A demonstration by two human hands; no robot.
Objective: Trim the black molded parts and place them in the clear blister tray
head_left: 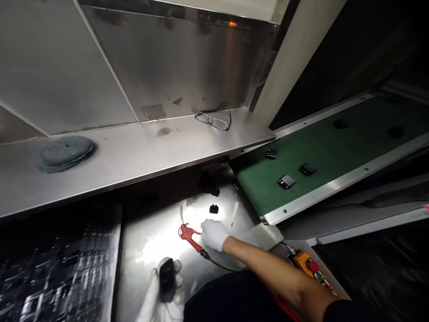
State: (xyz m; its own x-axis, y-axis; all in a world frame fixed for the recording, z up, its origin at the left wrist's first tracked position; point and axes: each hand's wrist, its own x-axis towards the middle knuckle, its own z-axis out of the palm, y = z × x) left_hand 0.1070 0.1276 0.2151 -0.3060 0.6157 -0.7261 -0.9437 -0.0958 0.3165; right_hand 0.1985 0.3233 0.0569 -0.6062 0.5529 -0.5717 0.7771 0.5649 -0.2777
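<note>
My left hand (166, 290), in a white glove, is low in view and shut around a black rectangular plastic part (166, 279). My right hand (213, 235), also gloved, rests on the steel work surface (157, 250) with its fingers curled. It lies against the top of a red air blow gun (189, 237), whose dark hose (214, 261) runs off to the lower right. A small black part (213, 209) sits just beyond my right hand. Whether that hand grips the gun is hidden.
A green conveyor belt (321, 152) with steel rails carries 3 black parts. A steel shelf (134, 154) above holds eyeglasses (214, 118) and a grey round pad (66, 153). An orange control box (310, 268) lies at lower right.
</note>
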